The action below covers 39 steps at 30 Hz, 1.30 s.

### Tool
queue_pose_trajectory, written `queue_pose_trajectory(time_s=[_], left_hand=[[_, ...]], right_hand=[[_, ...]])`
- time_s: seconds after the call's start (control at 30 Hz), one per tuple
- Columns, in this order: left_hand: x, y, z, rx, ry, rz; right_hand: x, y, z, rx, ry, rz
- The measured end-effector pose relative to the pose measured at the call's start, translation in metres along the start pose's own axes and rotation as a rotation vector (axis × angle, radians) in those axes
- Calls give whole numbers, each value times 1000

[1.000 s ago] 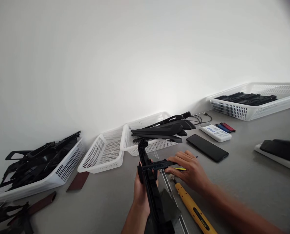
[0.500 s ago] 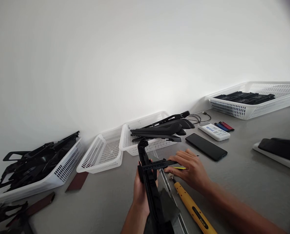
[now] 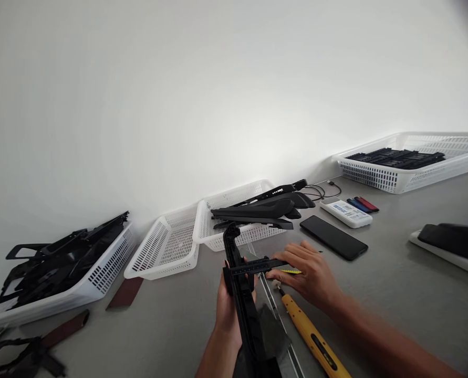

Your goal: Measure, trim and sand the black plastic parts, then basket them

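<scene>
A long black plastic frame part (image 3: pixel 246 315) stands tilted in front of me, with my left hand (image 3: pixel 226 310) wrapped round it from behind and partly hidden by it. My right hand (image 3: pixel 312 270) pinches the right end of a short black ribbed plastic strip (image 3: pixel 257 266) between thumb and fingers. That strip lies across the frame part; whether the two are joined I cannot tell. Just below the right hand is a yellow pen-shaped power tool (image 3: pixel 307 331) with a whitish tip. A small yellow-marked item (image 3: pixel 291 271) peeks out under the right hand.
White baskets with black plastic parts stand at left (image 3: pixel 103 275), centre (image 3: pixel 218 244) and right (image 3: pixel 403 184), plus a shallow white basket (image 3: pixel 170 270). A phone (image 3: pixel 333 238), a white labelled case (image 3: pixel 346 212) and a cable (image 3: pixel 334 185) lie right; brown sheets (image 3: pixel 125 293) left.
Both hands and the black parts in them stay almost in place. At the lower left edge, a loose black piece has shifted and lies differently.
</scene>
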<state>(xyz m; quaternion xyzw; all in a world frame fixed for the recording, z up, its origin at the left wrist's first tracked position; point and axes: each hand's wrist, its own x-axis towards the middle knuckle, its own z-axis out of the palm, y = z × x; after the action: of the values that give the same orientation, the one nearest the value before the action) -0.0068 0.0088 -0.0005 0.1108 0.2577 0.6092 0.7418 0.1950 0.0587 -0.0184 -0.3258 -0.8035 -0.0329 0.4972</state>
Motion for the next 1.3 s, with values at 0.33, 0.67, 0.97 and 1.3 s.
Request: queue_pose_trajectory(time_s=[0.33,0.67,0.97,1.3], left_hand=[[0,0,-2,75,-48,75],[1,36,-1,118,-112,195],[6,47,-13,110,-119,165],[8,45,-23,72,-133,264]], right_hand=[[1,-4,-2,10,78,4],[3,-31,-10,180,108,-119],[7,-37,-20,213,159,-165],[9,-44,-18,231,14,-213]])
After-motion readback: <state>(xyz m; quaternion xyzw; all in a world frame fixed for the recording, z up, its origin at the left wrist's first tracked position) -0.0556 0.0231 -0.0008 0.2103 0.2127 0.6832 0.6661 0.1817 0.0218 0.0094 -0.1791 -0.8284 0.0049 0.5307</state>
